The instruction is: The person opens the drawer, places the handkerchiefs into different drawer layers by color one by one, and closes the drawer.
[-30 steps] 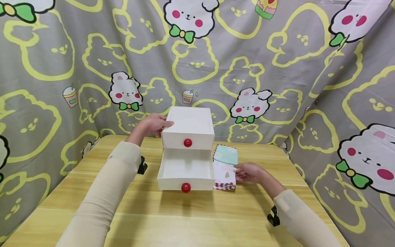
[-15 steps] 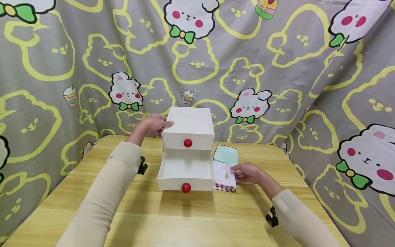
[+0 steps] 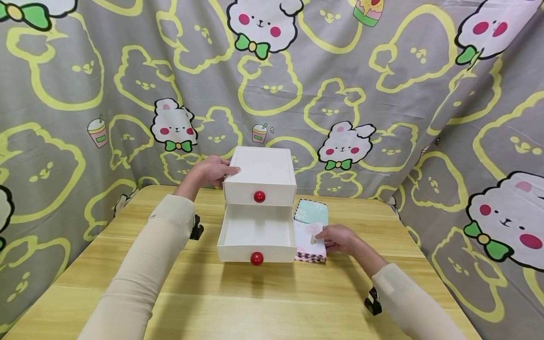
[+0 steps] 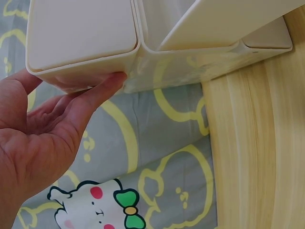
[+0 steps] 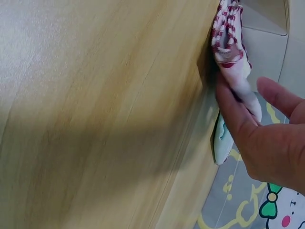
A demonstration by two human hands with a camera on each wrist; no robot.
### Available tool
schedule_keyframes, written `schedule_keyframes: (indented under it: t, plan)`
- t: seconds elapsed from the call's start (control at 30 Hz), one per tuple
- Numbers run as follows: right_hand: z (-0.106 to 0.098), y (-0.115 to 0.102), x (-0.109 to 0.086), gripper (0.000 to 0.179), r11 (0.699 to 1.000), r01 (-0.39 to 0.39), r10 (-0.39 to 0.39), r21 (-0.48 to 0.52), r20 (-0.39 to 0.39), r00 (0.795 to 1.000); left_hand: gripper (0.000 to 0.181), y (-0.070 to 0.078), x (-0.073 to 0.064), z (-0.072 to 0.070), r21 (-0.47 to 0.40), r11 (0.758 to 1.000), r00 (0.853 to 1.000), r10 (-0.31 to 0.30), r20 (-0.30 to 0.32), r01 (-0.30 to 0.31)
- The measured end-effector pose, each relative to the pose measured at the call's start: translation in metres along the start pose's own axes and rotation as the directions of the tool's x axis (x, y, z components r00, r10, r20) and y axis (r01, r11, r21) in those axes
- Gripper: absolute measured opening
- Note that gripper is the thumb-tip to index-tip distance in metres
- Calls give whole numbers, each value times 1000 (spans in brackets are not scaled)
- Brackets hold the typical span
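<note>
A white two-drawer cabinet [image 3: 264, 165] with red ball knobs stands mid-table in the head view. Its lower drawer [image 3: 257, 231] is pulled out and bare inside; the upper one is pushed in. My left hand [image 3: 211, 171] grips the cabinet's upper left edge, thumb on top; in the left wrist view the fingers [image 4: 102, 90] press the side panel. Right of the cabinet lies a folded white-and-pink cloth [image 3: 307, 243] with a checkered edge, beside a mint cloth [image 3: 312, 212]. My right hand [image 3: 340, 239] has straight fingers under the pink cloth's right side, its thumb apart above.
The wooden table [image 3: 255, 307] reaches back to a grey cartoon-print curtain [image 3: 272, 71] that hangs behind and on both sides. Small black devices sit at the left wrist [image 3: 197, 227] and right wrist [image 3: 373, 302].
My right hand has shifted slightly left, its thumb now farther over the pink cloth. My left hand, the cabinet and its drawers stay as they were.
</note>
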State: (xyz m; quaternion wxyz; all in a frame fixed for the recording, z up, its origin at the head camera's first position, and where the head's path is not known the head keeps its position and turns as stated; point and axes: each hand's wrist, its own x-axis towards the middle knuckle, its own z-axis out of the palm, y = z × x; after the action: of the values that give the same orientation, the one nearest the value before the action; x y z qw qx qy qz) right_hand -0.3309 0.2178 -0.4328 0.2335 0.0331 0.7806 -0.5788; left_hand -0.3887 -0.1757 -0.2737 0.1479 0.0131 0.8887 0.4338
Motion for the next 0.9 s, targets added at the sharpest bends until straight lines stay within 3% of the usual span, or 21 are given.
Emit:
schedule_keyframes:
  t: [0.13, 0.33, 0.5, 0.9]
  plan:
    - [0, -1, -1, 46, 1000, 28, -27, 11, -22, 999, 60, 0, 0, -1, 9, 1000, 1000, 5, 1, -6]
    - [1, -3, -1, 42, 998, 44, -41, 51, -56, 998, 61, 0, 1, -1, 7, 1000, 1000, 7, 1, -7]
    - [-1, -9, -7, 25, 997, 65, -63, 44, -54, 997, 61, -1, 1, 0, 0, 1000, 1000, 4, 0, -4]
    - [-9, -30, -22, 56, 994, 107, -106, 9, -45, 993, 61, 1, 0, 1, -9, 1000, 1000, -1, -1, 1]
